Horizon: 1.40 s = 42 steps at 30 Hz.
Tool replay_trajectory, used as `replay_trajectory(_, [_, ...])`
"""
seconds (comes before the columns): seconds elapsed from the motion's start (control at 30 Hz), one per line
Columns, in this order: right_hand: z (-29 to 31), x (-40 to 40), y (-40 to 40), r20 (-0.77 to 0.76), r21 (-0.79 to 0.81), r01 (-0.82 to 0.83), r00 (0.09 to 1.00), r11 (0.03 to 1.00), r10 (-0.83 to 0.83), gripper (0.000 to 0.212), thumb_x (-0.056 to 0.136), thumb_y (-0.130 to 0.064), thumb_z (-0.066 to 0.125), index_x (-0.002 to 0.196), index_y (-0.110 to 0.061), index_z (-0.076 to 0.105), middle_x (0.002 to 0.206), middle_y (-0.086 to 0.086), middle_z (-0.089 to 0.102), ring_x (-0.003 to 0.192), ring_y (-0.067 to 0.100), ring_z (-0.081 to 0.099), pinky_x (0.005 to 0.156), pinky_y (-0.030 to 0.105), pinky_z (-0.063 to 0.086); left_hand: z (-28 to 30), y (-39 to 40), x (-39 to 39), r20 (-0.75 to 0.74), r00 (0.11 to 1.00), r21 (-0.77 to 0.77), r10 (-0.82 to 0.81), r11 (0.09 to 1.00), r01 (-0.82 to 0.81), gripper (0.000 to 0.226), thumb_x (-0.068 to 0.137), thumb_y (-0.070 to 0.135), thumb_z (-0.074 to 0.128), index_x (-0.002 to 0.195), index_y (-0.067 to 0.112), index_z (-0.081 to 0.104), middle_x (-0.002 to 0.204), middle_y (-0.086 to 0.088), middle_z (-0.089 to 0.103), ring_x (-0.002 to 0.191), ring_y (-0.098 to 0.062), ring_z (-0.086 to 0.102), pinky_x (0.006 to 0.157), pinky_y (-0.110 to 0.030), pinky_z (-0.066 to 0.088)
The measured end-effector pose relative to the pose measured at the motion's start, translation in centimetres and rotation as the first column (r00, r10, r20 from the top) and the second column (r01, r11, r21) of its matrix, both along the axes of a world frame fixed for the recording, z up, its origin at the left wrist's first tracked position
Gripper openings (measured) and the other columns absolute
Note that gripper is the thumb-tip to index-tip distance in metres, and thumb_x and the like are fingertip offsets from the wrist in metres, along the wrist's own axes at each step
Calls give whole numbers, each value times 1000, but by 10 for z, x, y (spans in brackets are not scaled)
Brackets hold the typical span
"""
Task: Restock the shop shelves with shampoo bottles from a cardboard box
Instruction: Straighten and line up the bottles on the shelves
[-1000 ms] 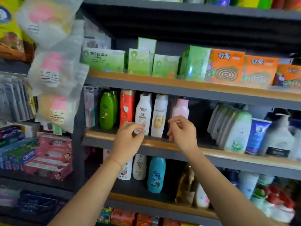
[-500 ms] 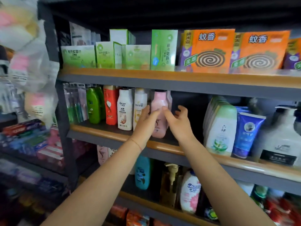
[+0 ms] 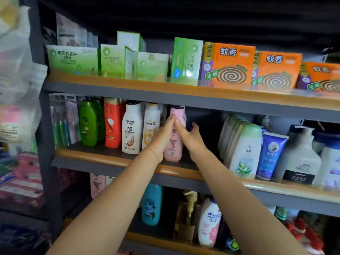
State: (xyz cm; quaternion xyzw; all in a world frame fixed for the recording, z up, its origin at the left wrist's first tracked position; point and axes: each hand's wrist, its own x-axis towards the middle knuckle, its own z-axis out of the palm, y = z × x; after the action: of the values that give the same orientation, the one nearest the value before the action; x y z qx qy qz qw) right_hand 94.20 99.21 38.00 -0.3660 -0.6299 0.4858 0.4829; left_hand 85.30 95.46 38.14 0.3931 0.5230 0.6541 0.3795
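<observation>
"Rocien" is printed on the white bottle (image 3: 131,129) and "PANTENE" on the white-and-gold bottle (image 3: 151,124) beside it on the middle shelf. "蚊香" is shown on the orange boxes (image 3: 230,65) on the upper shelf, and "电热蚊香片" on the green box (image 3: 72,59). "head & shoulders" is partly legible on the white bottle with pink flowers (image 3: 209,221) on the lower shelf.

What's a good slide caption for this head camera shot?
Both hands, left and right, steady a pink shampoo bottle on the middle shelf beside the Pantene bottle.
</observation>
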Motion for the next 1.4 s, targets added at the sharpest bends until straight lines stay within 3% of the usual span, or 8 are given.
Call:
replay_trajectory(0.1, [1, -7, 6, -39, -29, -6, 999, 1000, 5, 146, 42, -82, 69, 158, -21, 4, 151, 13, 42, 130, 26, 52, 107, 48, 44, -2, 9, -3, 36, 999, -17, -23, 1000, 24, 50, 89, 70, 48, 104, 25, 66, 94, -5, 73, 90, -20, 70, 85, -36, 54])
replay_trajectory(0.23, [3, -11, 15, -87, -29, -29, 996, 999, 26, 143, 44, -81, 70, 157, -23, 4, 151, 12, 43, 131, 26, 51, 107, 48, 45, -2, 16, -7, 27, 999, -62, -36, 997, 38, 82, 54, 93, 52, 103, 30, 68, 95, -6, 76, 88, -22, 73, 91, -42, 56])
replay_trajectory(0.37, [5, -17, 22, -132, -46, -24, 991, 999, 18, 144, 43, -88, 68, 157, -23, 9, 148, 12, 48, 127, 26, 55, 106, 48, 46, 0, 17, -8, -54, 997, -15, -49, 999, 49, 51, 83, 81, 44, 110, 39, 58, 88, 6, 65, 86, -14, 64, 82, -34, 51])
replay_trajectory(0.53, [4, -25, 33, -185, -77, -60, 982, 995, 45, 138, 40, -90, 71, 150, -17, 33, 128, 12, 65, 108, 26, 68, 96, 48, 54, -15, 48, -14, 15, 996, -22, -82, 996, 83, 106, 40, 102, 55, 128, 42, 57, 108, -1, 74, 104, -22, 69, 94, -43, 51])
replay_trajectory(0.63, [3, -26, 36, -206, -49, -110, 974, 993, 97, 121, 46, -84, 74, 140, -13, 46, 113, 15, 71, 99, 28, 72, 88, 46, 58, -11, 37, -21, 18, 986, 14, -165, 986, 165, 117, 39, 99, 62, 140, 39, 50, 140, 8, 57, 129, -18, 55, 109, -49, 43])
replay_trajectory(0.93, [1, -28, 47, -202, -15, -140, 970, 990, 134, 122, 48, -84, 74, 141, -10, 44, 114, 16, 71, 100, 29, 72, 93, 51, 55, -19, 62, -23, 51, 973, 10, -225, 974, 225, 101, 42, 98, 64, 127, 43, 54, 109, 1, 75, 107, -19, 70, 104, -43, 46])
replay_trajectory(1.27, [-3, -29, 50, -182, -19, -153, 972, 988, 147, 117, 51, -88, 69, 139, -13, 47, 113, 13, 72, 101, 27, 72, 94, 50, 55, -14, 58, -33, 33, 970, 51, -242, 969, 240, 110, 41, 94, 69, 138, 44, 51, 141, 12, 57, 131, -16, 53, 111, -50, 40])
replay_trajectory(1.4, [-3, -24, 51, -184, -23, -178, 968, 984, 171, 115, 50, -89, 67, 135, -13, 51, 110, 16, 72, 99, 29, 72, 94, 51, 55, -15, 63, -25, 77, 975, 51, -209, 977, 206, 106, 39, 95, 69, 132, 46, 53, 124, 6, 69, 116, -17, 66, 108, -47, 44])
